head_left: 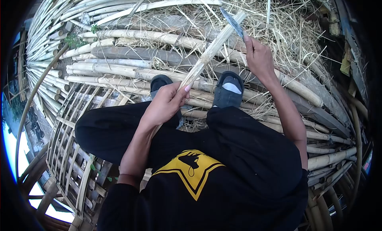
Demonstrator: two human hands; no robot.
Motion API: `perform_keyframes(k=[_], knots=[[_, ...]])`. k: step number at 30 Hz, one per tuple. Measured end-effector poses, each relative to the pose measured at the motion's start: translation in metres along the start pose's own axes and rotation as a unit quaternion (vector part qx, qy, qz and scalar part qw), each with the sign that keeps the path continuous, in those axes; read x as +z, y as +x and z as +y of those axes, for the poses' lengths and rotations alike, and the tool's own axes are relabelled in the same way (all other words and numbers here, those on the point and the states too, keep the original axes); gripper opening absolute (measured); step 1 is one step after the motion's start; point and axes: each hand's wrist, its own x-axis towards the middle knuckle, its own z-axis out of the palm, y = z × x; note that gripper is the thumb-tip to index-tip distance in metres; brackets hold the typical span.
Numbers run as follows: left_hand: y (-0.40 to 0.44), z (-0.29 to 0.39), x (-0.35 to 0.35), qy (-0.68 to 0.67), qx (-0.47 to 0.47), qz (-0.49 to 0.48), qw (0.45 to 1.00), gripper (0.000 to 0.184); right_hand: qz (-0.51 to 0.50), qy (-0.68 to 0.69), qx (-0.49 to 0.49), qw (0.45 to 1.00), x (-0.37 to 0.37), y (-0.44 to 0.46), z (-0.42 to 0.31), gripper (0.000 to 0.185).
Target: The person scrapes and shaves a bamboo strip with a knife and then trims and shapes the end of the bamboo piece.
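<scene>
A pale split bamboo strip (211, 51) slants from my lap up toward the top of the head view. Around its lower part my left hand (166, 101) is closed, thumb on top. My right hand (258, 57) grips a knife, its handle hidden in the fingers. The dark, bluish knife blade (232, 23) crosses the strip near its far end and appears to touch it. Along the strip's middle, near a node, the surface looks rough and shaved.
Bamboo poles (159, 38) lie in layers under and before my feet, with more stacked at the left. Shavings (286, 30) heap at the upper right. A woven bamboo lattice (73, 139) stands at my left. My sandals (229, 91) rest on the poles.
</scene>
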Motion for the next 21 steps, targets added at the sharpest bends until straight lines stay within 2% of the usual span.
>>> perform_keyframes(k=[1,2,3,5,6,7,9,11,14,15,17,19,21], knots=[[-0.003,-0.003,-0.001,0.013,-0.011,0.004,1.000,0.031,-0.010,-0.014,-0.016,1.000,0.002,-0.004,0.001,0.043],[-0.004,-0.001,0.000,0.012,-0.014,0.006,1.000,0.031,-0.021,0.040,0.048,0.998,-0.004,0.006,0.006,0.042],[-0.003,0.003,0.001,-0.003,-0.007,-0.004,1.000,0.031,-0.022,0.041,0.048,0.998,0.000,0.001,0.002,0.042],[0.001,0.005,0.002,-0.019,0.007,-0.013,1.000,0.031,0.011,0.048,-0.023,0.999,0.011,-0.013,-0.006,0.043],[0.001,0.001,0.000,-0.001,0.000,0.002,1.000,0.031,-0.017,0.020,-0.065,0.998,0.013,-0.018,-0.009,0.044],[0.000,-0.001,-0.001,0.017,-0.010,0.014,1.000,0.031,-0.018,0.019,-0.063,0.998,0.008,-0.013,-0.007,0.044],[-0.001,0.002,0.002,0.014,-0.006,0.007,1.000,0.031,-0.005,0.016,0.006,1.000,-0.006,0.009,-0.003,0.043],[0.001,0.005,0.000,0.010,0.009,0.006,1.000,0.032,0.005,-0.004,0.015,1.000,-0.001,0.010,-0.004,0.043],[0.002,0.003,-0.004,0.007,-0.006,0.013,1.000,0.032,0.007,0.022,-0.119,0.993,0.023,-0.018,-0.006,0.043],[0.004,0.005,-0.004,0.001,0.000,0.007,1.000,0.032,0.009,0.021,-0.116,0.993,0.017,-0.008,-0.006,0.043],[-0.003,0.005,0.002,-0.021,-0.002,-0.005,1.000,0.033,-0.002,0.018,0.024,1.000,-0.001,0.007,-0.007,0.040],[-0.002,0.005,0.000,-0.021,-0.008,-0.001,1.000,0.033,0.023,0.007,-0.015,1.000,0.018,-0.001,0.002,0.040],[-0.004,-0.001,-0.002,-0.014,-0.028,0.002,0.999,0.033,-0.005,-0.030,-0.097,0.995,0.021,-0.011,0.005,0.042]])
